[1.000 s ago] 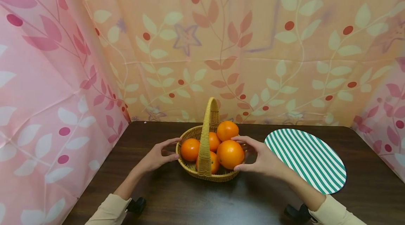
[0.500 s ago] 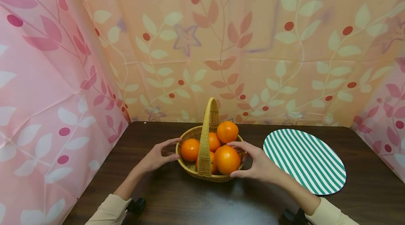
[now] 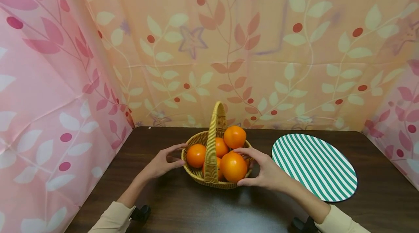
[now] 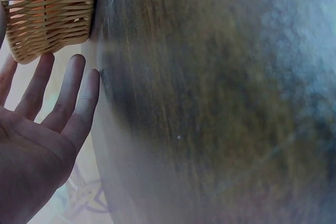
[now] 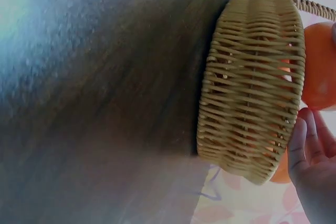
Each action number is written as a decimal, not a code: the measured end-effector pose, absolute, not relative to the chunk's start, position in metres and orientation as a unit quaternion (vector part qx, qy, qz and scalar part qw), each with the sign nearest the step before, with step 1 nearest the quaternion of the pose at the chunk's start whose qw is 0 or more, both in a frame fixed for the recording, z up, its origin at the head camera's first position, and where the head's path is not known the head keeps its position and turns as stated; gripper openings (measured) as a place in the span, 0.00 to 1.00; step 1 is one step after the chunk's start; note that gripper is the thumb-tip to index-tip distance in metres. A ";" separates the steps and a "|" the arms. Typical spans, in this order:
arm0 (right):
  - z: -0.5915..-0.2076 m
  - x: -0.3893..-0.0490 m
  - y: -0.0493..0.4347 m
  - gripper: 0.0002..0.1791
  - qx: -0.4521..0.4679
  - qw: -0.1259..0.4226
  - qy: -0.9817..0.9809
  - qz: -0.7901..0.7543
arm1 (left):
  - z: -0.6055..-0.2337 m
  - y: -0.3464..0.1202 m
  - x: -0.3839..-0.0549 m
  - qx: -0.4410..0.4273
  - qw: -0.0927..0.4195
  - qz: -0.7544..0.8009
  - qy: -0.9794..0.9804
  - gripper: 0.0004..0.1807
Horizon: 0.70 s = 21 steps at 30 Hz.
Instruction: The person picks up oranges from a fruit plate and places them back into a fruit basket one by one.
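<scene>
A wicker basket [image 3: 217, 185] with an arched handle [image 3: 214, 134] stands on the dark table, holding several oranges. My left hand [image 3: 162, 162] touches the basket's left side, thumb and index finger spread apart at the rim. In the left wrist view its fingers [image 4: 67, 93] are extended, their tips at the basket's wicker wall [image 4: 50, 19]. With thumb and curved fingers, my right hand [image 3: 270, 171] holds the front-right orange [image 3: 234, 167] at the rim. Another orange [image 3: 235, 137] lies behind it, and one orange [image 3: 196, 156] lies left of the handle. The wicker hides the lower fruit.
To the right on the wooden table [image 3: 209, 211] lies an oval mat [image 3: 314, 167] with green and white stripes. Floral cloth [image 3: 212, 43] hangs behind the table and at both sides.
My right hand has shifted a little left and toward me, lowering the orange against the front right of the basket. My left hand keeps its place at the rim.
</scene>
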State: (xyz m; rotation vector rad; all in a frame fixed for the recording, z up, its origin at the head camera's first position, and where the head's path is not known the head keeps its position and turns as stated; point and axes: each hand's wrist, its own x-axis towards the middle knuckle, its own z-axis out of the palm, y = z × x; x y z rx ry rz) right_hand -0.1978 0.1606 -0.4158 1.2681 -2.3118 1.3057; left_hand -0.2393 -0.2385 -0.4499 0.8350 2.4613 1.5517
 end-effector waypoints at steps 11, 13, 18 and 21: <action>-0.412 -0.203 0.193 0.36 0.426 0.087 -0.781 0.449 | -0.450 -0.240 -0.241 0.283 0.062 0.516 0.806 0.33; -0.411 -0.202 0.203 0.30 0.421 0.093 -0.785 0.444 | -0.451 -0.240 -0.241 0.285 0.060 0.514 0.807 0.33; -0.411 -0.200 0.232 0.20 0.388 0.115 -0.809 0.427 | -0.450 -0.239 -0.242 0.285 0.049 0.503 0.815 0.33; -0.415 -0.196 0.250 0.18 0.355 0.117 -0.830 0.414 | -0.450 -0.239 -0.240 0.289 0.038 0.489 0.822 0.33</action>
